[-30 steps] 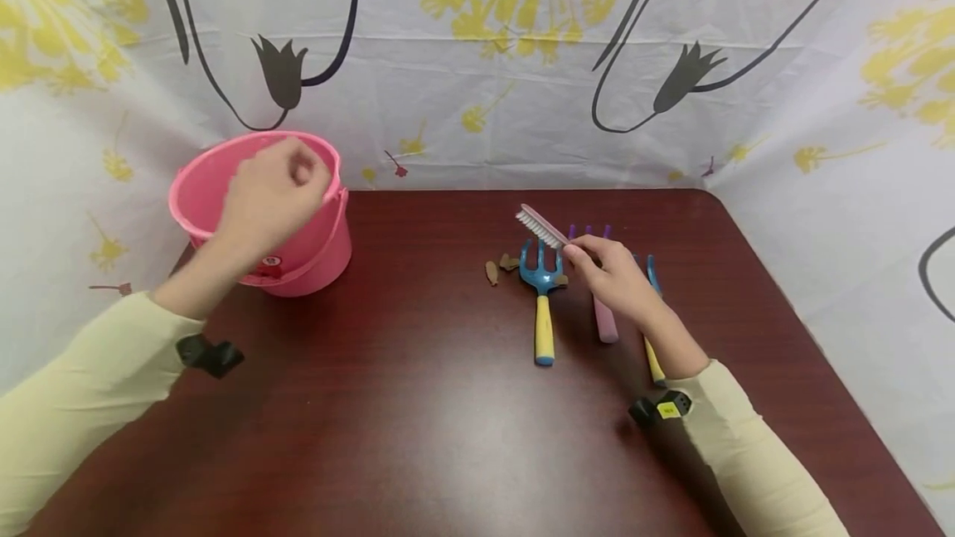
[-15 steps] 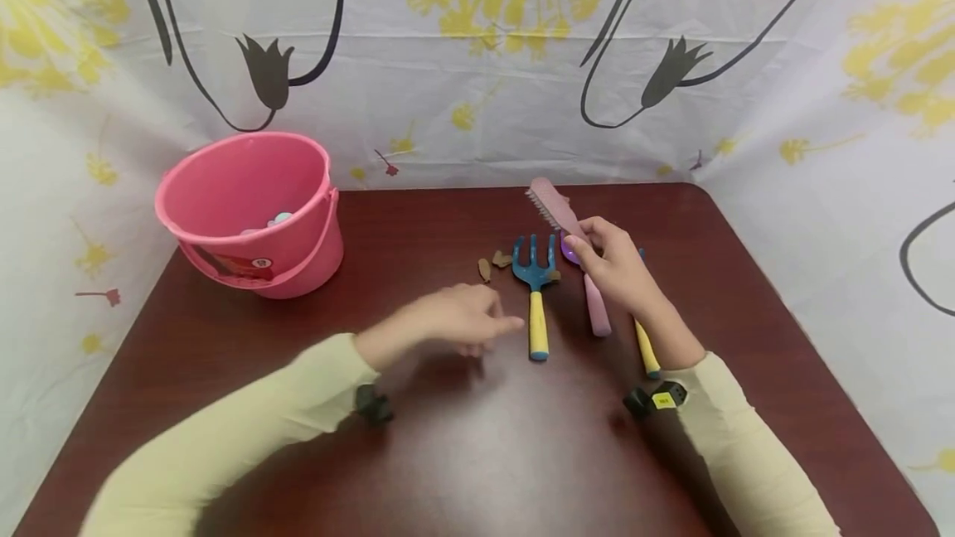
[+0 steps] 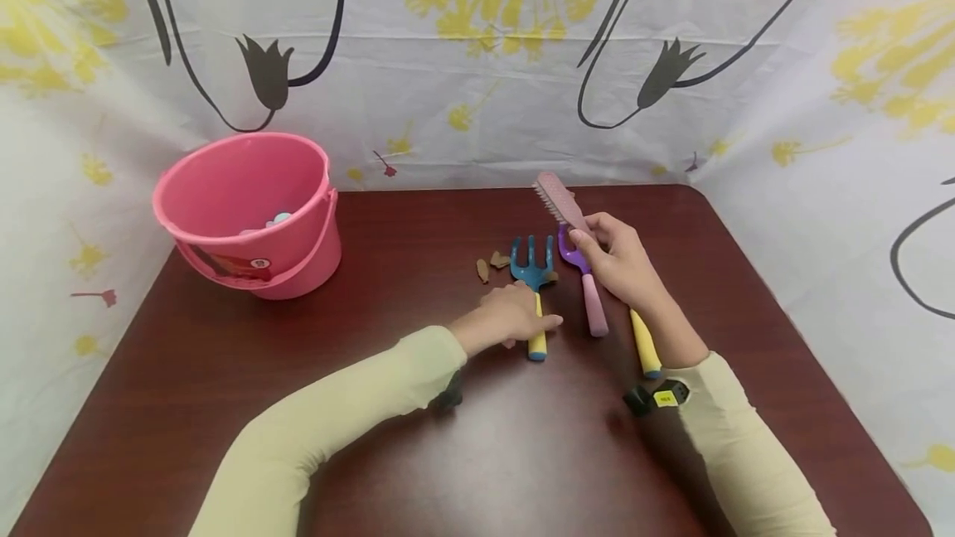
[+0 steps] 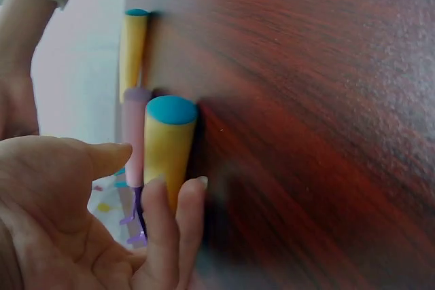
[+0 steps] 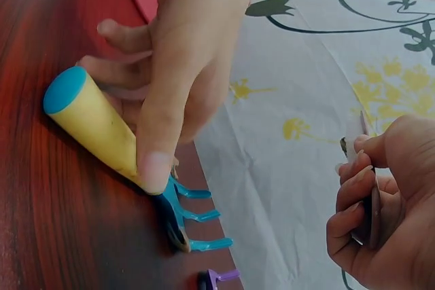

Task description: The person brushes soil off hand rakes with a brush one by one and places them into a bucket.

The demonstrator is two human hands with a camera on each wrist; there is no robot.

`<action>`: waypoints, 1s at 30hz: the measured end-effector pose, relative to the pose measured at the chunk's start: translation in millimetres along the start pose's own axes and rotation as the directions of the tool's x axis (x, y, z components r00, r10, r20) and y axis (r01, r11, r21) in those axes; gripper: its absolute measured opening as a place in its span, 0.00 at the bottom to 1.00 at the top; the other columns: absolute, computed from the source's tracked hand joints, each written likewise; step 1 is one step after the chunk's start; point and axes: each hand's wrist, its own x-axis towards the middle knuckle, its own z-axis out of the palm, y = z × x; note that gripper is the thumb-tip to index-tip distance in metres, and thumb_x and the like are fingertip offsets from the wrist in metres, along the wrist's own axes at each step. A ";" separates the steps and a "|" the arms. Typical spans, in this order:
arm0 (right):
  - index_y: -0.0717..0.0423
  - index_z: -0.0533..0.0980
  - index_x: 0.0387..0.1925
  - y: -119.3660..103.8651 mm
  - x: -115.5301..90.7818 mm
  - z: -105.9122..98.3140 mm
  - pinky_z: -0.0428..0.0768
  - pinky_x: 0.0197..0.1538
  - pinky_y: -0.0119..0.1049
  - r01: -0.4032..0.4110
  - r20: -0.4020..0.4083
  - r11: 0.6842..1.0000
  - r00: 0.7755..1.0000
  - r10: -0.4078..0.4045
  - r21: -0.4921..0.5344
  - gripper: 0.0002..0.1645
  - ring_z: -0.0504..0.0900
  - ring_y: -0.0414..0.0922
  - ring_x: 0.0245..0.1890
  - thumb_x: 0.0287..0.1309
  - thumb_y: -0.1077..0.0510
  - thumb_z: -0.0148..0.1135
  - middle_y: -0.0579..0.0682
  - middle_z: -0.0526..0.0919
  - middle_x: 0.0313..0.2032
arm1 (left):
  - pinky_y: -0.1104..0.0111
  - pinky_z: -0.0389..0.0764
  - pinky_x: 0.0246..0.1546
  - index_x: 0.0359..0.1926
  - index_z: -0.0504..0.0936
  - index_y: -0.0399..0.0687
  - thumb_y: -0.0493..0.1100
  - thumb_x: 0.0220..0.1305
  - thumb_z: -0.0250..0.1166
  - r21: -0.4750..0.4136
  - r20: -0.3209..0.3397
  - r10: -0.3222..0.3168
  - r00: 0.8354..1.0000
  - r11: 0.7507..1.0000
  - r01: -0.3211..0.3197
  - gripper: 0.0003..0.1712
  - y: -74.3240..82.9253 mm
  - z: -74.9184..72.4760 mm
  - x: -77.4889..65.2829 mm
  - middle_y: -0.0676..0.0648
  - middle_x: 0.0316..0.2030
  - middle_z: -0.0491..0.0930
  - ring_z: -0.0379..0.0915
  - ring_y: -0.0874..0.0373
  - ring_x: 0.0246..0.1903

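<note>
My right hand [image 3: 618, 259] holds a pink brush [image 3: 561, 201] by its handle, white bristles facing left. My left hand [image 3: 511, 315] is over the yellow handle [image 4: 168, 151] of a blue hand fork [image 3: 531, 274]. Its fingers [image 4: 163, 229] overlap the handle in the left wrist view, and the thumb [image 4: 112, 159] stands out straight. Whether they touch the handle is unclear. Just right of it lies a purple fork with a pink handle [image 3: 593, 305]. Another yellow-handled tool [image 3: 645, 345] lies beneath my right forearm, its far end hidden.
A pink bucket [image 3: 302, 265] with a few pale items inside stands at the back left. Small brown leaf-like pieces [image 3: 482, 270] lie beside the blue fork's tines. A patterned cloth [image 3: 448, 65] hangs behind the dark wooden table [image 3: 388, 255].
My left hand has come from above the bucket, rightwards and down, to the blue fork's handle. My right hand still holds the brush, which has turned more upright.
</note>
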 end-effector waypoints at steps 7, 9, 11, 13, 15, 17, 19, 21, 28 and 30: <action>0.69 0.75 0.48 -2.7 1.4 1.9 0.70 0.32 0.32 -0.002 0.000 0.999 1.000 0.002 0.039 0.14 0.73 0.43 0.27 0.75 0.58 0.57 0.55 0.82 0.27 | 0.66 0.78 0.28 0.68 0.63 0.33 0.62 0.67 0.65 0.020 -0.046 -0.007 0.999 1.000 0.008 0.44 8.9 9.8 3.4 0.48 0.25 0.79 0.77 0.60 0.13; 0.68 0.75 0.47 -3.1 1.7 2.9 0.71 0.33 0.32 -0.001 0.000 0.999 1.000 0.001 0.043 0.13 0.74 0.43 0.28 0.74 0.58 0.57 0.54 0.82 0.28 | 0.67 0.79 0.27 0.70 0.59 0.32 0.59 0.67 0.66 -0.014 -0.046 0.003 0.999 1.000 -0.004 0.46 7.2 10.9 3.9 0.47 0.26 0.78 0.77 0.59 0.13; 0.68 0.75 0.46 -3.4 1.8 4.1 0.71 0.33 0.32 0.000 0.002 0.999 1.000 0.000 0.045 0.13 0.74 0.43 0.28 0.74 0.59 0.57 0.54 0.82 0.28 | 0.68 0.80 0.24 0.68 0.61 0.32 0.58 0.65 0.68 -0.065 -0.045 0.001 0.999 0.998 -0.004 0.44 4.0 11.6 5.2 0.46 0.29 0.77 0.77 0.59 0.14; 0.68 0.75 0.46 -3.5 1.3 4.8 0.71 0.33 0.32 0.002 0.007 0.999 1.000 -0.002 0.041 0.12 0.74 0.43 0.28 0.74 0.59 0.57 0.53 0.82 0.28 | 0.69 0.80 0.20 0.65 0.63 0.33 0.57 0.64 0.68 -0.128 -0.038 0.001 0.999 0.992 -0.006 0.42 0.3 11.7 6.5 0.45 0.31 0.76 0.78 0.58 0.14; 0.67 0.75 0.47 -3.5 0.5 5.4 0.71 0.31 0.32 0.001 0.016 0.999 1.000 -0.001 0.041 0.12 0.73 0.43 0.27 0.74 0.59 0.57 0.52 0.81 0.27 | 0.69 0.80 0.17 0.62 0.65 0.34 0.57 0.64 0.68 -0.201 -0.030 -0.001 1.000 0.980 -0.005 0.39 -3.2 11.3 7.2 0.44 0.31 0.77 0.78 0.57 0.15; 0.67 0.75 0.47 -3.8 -0.4 5.5 0.70 0.30 0.32 0.001 0.025 0.999 1.000 -0.002 0.039 0.12 0.72 0.43 0.25 0.74 0.59 0.57 0.52 0.79 0.26 | 0.69 0.80 0.17 0.58 0.66 0.36 0.56 0.64 0.67 -0.258 -0.025 0.001 1.000 0.966 -0.007 0.34 -6.1 10.4 6.8 0.43 0.30 0.77 0.78 0.57 0.15; 0.67 0.75 0.47 -3.9 -1.2 5.4 0.69 0.28 0.32 0.003 0.030 0.999 1.000 -0.004 0.041 0.13 0.71 0.43 0.24 0.74 0.58 0.57 0.53 0.78 0.25 | 0.68 0.81 0.18 0.54 0.68 0.36 0.55 0.65 0.67 -0.313 -0.029 0.008 1.000 0.949 -0.017 0.31 -8.1 9.5 4.9 0.43 0.30 0.77 0.77 0.56 0.15; 0.67 0.75 0.46 -4.0 -1.6 5.2 0.69 0.28 0.33 0.008 0.031 0.999 0.999 -0.009 0.045 0.13 0.71 0.44 0.24 0.74 0.58 0.57 0.53 0.78 0.25 | 0.68 0.81 0.19 0.51 0.69 0.37 0.54 0.66 0.66 -0.372 -0.026 0.016 1.000 0.928 -0.025 0.28 -9.2 8.6 2.2 0.43 0.30 0.76 0.76 0.56 0.17; 0.67 0.75 0.48 -4.9 -4.1 4.9 0.70 0.29 0.32 0.008 0.038 0.999 0.999 -0.009 0.041 0.13 0.71 0.44 0.25 0.75 0.58 0.57 0.53 0.79 0.26 | 0.67 0.83 0.22 0.45 0.71 0.33 0.44 0.70 0.60 -0.730 0.011 0.063 0.998 0.683 -0.035 0.16 -9.0 11.3 -5.1 0.44 0.26 0.78 0.77 0.58 0.18; 0.67 0.75 0.49 -7.0 -5.2 4.7 0.69 0.28 0.32 0.001 0.043 0.999 0.999 -0.002 0.037 0.13 0.71 0.44 0.25 0.75 0.58 0.56 0.54 0.78 0.26 | 0.69 0.83 0.21 0.45 0.72 0.32 0.41 0.71 0.57 -0.824 0.041 0.070 0.997 0.567 -0.006 0.13 -8.7 13.8 -5.2 0.44 0.24 0.78 0.78 0.59 0.17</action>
